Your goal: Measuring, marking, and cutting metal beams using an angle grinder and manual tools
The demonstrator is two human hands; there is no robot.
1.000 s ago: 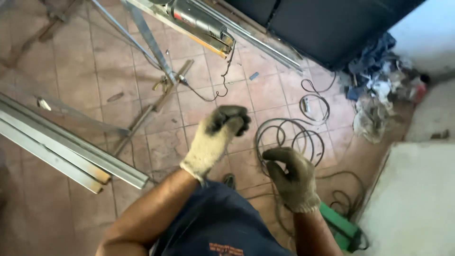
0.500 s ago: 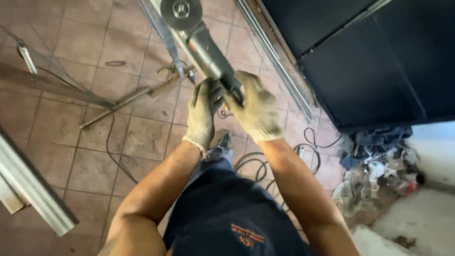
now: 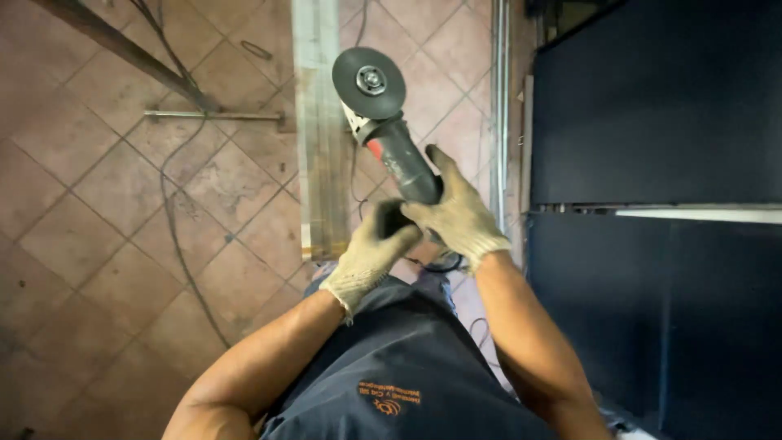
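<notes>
A person seen from above wears pale knitted work gloves with ribbed cuffs on the left hand (image 3: 371, 259) and the right hand (image 3: 458, 213). Both forearms are bare to above the elbow. A dark navy shirt (image 3: 407, 367) carries a small orange printed emblem.

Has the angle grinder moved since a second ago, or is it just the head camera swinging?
Yes. The angle grinder lay apart from both hands; now left hand and right hand hold it, lifted beside the metal profile.
</notes>
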